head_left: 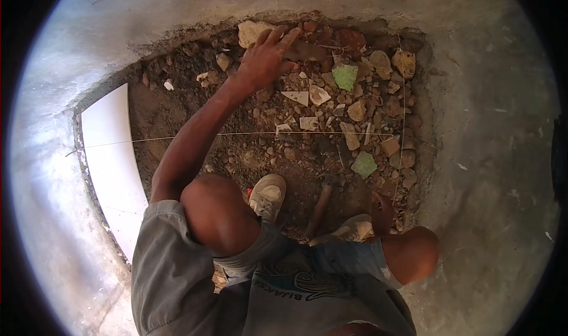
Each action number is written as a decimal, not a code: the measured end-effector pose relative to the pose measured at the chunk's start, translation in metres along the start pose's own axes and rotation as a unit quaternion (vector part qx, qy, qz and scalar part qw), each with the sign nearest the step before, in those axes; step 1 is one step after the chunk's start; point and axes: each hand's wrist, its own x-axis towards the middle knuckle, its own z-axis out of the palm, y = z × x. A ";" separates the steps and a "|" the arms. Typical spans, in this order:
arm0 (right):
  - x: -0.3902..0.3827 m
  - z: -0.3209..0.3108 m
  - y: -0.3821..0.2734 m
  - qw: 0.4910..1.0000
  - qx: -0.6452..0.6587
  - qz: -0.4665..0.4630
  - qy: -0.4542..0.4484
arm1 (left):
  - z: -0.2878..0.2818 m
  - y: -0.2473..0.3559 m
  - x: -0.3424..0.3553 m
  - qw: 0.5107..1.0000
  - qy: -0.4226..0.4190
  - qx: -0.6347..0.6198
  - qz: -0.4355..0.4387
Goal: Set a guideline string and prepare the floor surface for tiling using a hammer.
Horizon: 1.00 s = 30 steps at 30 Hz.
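Observation:
My left hand reaches over the far side of the rubble bed. Its fingers are spread, the thumb stands apart, and nothing shows in its grip. A pale, rough stone lies right beside the fingers, against the far edge; whether they touch it I cannot tell. Reddish broken brick lies to the right of the hand. Nearer than the hand are white tile shards. My right hand does not show. A reddish-brown shape by my right knee is too dark to make out.
A taut string crosses the bed, and another string runs along its right side. A hammer lies between my shoes. Green tile pieces sit among stones. A white panel lines the left edge; grey concrete surrounds the pit.

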 end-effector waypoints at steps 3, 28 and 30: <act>-0.005 0.007 -0.002 0.997 0.029 -0.003 -0.073 | 0.022 -0.040 -0.016 0.994 -0.020 -0.070 -0.084; -0.022 0.057 0.009 0.876 0.343 0.189 -0.281 | 0.012 -0.024 0.003 0.990 0.122 0.069 0.008; -0.023 0.056 0.008 0.870 0.347 0.183 -0.300 | 0.006 -0.001 0.018 0.990 0.110 0.069 0.047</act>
